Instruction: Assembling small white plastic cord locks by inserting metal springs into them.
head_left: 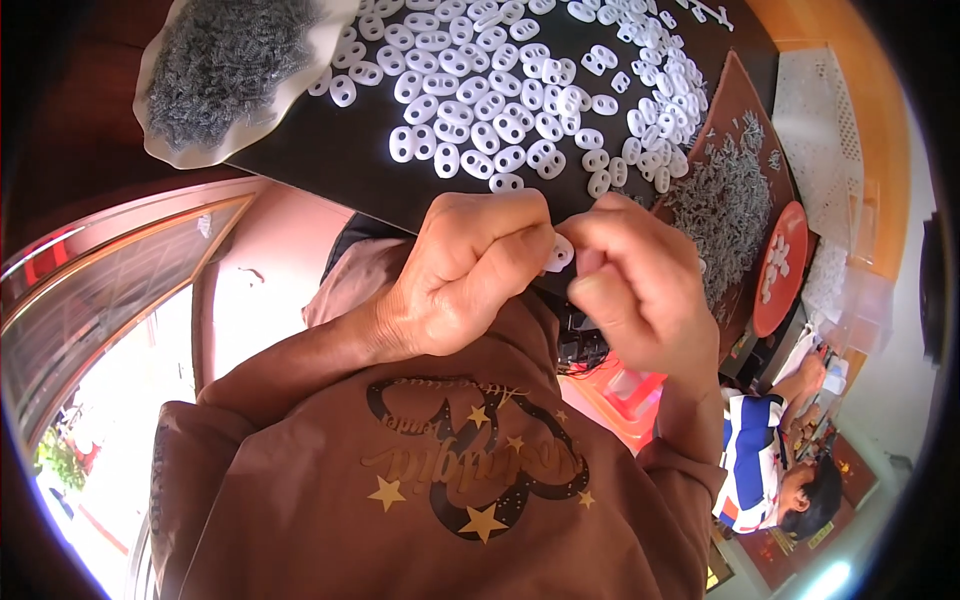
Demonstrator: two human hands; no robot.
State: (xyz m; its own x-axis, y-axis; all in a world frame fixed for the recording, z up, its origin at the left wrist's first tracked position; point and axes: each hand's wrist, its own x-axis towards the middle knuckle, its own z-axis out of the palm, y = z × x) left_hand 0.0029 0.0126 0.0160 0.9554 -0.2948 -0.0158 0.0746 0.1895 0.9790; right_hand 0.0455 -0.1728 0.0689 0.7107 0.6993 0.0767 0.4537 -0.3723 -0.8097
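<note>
My left hand is closed, with its fingertips pinching a small white two-hole oval plastic piece, shaped like a cord lock. Right beside it, my right hand is curled with thumb and forefinger drawn in close to the piece. Its fingers are slightly blurred, and whatever they hold is hidden. Both hands are in front of my chest at the near edge of a black table. Just beyond them many more white two-hole pieces lie spread over the tabletop.
A scalloped white bowl full of small grey metal springs stands at the far left. On the right, a brown board bears loose grey parts, next to a red dish with small white parts. A co-worker sits farther right.
</note>
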